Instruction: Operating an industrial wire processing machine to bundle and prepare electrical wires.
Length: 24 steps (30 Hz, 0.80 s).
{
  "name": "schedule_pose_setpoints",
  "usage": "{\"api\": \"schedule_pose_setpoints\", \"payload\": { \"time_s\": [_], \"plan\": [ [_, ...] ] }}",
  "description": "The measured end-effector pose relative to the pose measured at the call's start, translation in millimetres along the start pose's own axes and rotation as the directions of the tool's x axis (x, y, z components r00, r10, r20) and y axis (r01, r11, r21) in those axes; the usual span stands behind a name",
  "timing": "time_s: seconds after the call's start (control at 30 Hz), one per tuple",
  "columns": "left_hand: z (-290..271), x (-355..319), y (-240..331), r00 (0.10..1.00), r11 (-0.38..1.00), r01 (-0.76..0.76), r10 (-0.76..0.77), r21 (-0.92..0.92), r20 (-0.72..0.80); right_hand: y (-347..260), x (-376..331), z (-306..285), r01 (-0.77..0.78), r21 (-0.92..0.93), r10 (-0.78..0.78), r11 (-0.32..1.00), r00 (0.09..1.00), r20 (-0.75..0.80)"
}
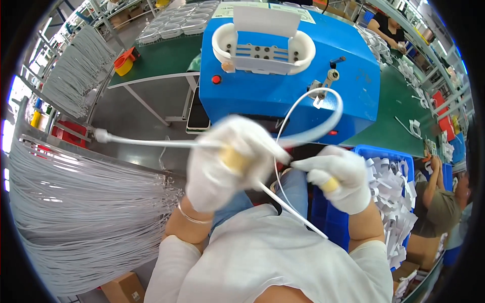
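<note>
Green bench [391, 111] flanks our blue machine [252, 98]. Before it, our left grip [230, 159] is wrapped round the white cable [156, 144]; what our right grip [336, 177] holds, we cannot tell. Sharp tugging could snag the cable's loop on the lever [331, 77]. Open room lies leftward; a blue bin [384, 152] crowds our right.

Two gloved hands [227, 164] [342, 177], one machine [348, 65]

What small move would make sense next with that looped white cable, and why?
Perhaps steady the looped white cable with the right hand: that hand is close by, the left hand grips the cable, and the loop bulges out in front of the blue machine.
</note>
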<state>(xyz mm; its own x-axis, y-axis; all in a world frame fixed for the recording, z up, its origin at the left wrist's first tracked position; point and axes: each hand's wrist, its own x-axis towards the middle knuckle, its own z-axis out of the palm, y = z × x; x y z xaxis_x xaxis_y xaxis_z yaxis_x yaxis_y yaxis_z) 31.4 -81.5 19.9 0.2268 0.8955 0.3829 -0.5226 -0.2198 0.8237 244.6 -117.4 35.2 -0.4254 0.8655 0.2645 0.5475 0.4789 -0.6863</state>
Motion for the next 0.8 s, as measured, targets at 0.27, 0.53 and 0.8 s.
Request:
{"api": "schedule_pose_setpoints", "payload": {
  "time_s": [0.27, 0.53, 0.8],
  "plan": [
    [7, 12, -3, 0.886, 0.902, 0.384, -0.300, -0.198, 0.352, -5, 13, -6, 0.284, -0.511, -0.394, 0.811, 0.912, -0.118],
    [-67, 45, 17, 0.983, 0.990, 0.076, -0.095, -0.118, -0.159, -2, -34, -44, -0.213, -0.218, 0.120, 0.952, 0.919, -0.375],
    [-70, 84, 14, 0.962, 0.937, 0.213, -0.151, 0.277, -0.229, 44, -25, -41, -0.332, 0.002, 0.267, 0.943, 0.753, -0.602]
  ]
}}
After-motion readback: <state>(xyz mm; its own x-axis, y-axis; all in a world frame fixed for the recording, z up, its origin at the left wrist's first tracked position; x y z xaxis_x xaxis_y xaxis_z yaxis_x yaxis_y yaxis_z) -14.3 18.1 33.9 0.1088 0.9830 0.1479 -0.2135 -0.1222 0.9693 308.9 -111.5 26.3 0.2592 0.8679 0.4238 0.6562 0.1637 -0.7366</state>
